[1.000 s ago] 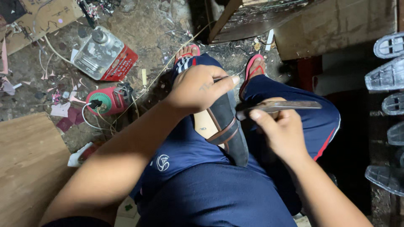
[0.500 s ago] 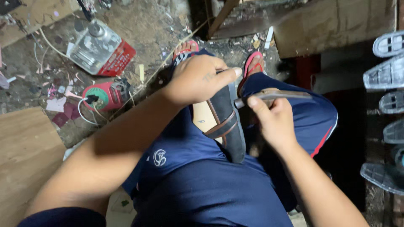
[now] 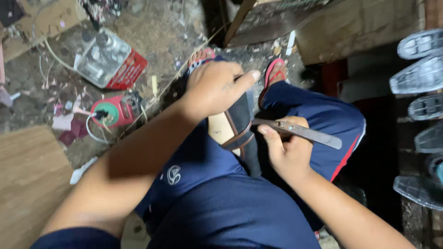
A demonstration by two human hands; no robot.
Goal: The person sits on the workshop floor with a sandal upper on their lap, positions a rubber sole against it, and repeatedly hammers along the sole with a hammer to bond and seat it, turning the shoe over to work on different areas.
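Left hand (image 3: pixel 214 87) clamped over top of dark leather sandal with tan insole (image 3: pixel 233 127), propped on lap against blue trousers (image 3: pixel 221 203). Right hand (image 3: pixel 288 152) fisted round flat grey metal blade (image 3: pixel 300 131), tip touching sandal's side strap. Red spool (image 3: pixel 113 110), clear plastic bottle (image 3: pixel 104 57) on dirt floor nearby.

**Hands and arms, head view**

L forearm runs diagonally up from lower left; left hand (image 3: pixel 214 87) lies palm-down, fingers curled, thumb extended twd. right. R forearm enters from lower right; right hand (image 3: pixel 288 150) is closed in a fist-like grip, thumb up along its left side. Hands near, not touching.
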